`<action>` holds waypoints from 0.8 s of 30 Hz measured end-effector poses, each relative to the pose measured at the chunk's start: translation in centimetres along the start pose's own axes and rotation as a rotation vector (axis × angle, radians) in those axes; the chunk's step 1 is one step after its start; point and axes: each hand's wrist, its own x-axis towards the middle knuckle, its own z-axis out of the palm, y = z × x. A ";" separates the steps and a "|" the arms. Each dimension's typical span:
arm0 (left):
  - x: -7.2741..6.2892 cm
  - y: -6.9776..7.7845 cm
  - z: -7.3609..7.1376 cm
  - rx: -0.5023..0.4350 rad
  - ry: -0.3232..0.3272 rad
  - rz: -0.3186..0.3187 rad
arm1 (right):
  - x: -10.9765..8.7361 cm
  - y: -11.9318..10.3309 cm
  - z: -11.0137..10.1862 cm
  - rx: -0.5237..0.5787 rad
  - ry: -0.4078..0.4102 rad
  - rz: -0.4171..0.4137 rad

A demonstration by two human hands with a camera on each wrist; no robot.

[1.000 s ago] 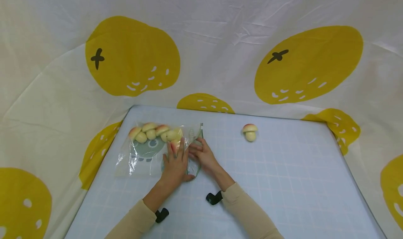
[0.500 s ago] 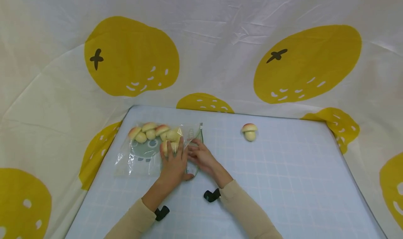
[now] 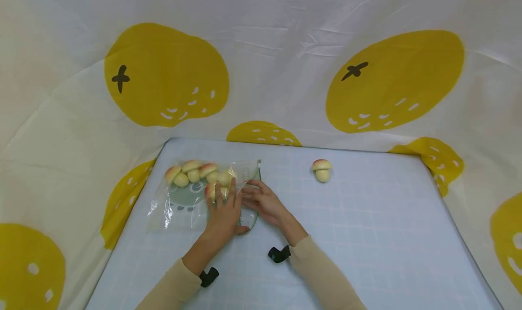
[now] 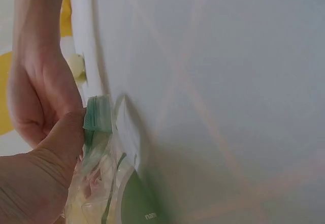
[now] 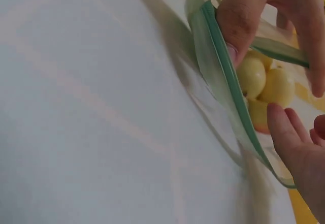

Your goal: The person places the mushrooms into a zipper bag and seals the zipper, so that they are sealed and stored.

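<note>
A clear zip bag (image 3: 183, 215) with a green-edged mouth lies flat at the table's left, several toy mushrooms (image 3: 191, 169) inside it. My left hand (image 3: 223, 217) rests on top with fingers spread, partly over one mushroom (image 3: 212, 191). In the left wrist view its thumb touches the green zip strip (image 4: 97, 115). My right hand (image 3: 267, 204) is at the bag's mouth, its fingertips partly hidden by the film. In the right wrist view the mouth gapes between the hands, and the right fingers (image 5: 284, 127) point toward the pale mushrooms (image 5: 264, 82), apparently gripping nothing.
One more toy mushroom (image 3: 322, 171), red and cream, stands apart on the table (image 3: 367, 228) to the right of the bag. A white curtain (image 3: 277, 74) with yellow fruit shapes rises behind the table's far edge.
The mushroom by my left fingers has shifted left, deeper into the bag, and shows more. My right hand stays at the mouth, its fingers having moved a little. The view has turned slightly.
</note>
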 end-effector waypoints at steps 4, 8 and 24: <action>-0.1 -0.2 0.0 0.010 0.000 -0.013 | -0.9 -0.8 -0.7 -0.081 -0.015 -0.057; -0.2 -0.3 0.0 -0.004 -0.006 -0.021 | -1.7 -1.3 -1.7 -0.147 -0.002 -0.104; -0.1 -0.1 0.3 -0.036 0.010 -0.014 | -5.4 -4.8 -5.7 -0.339 0.137 -0.236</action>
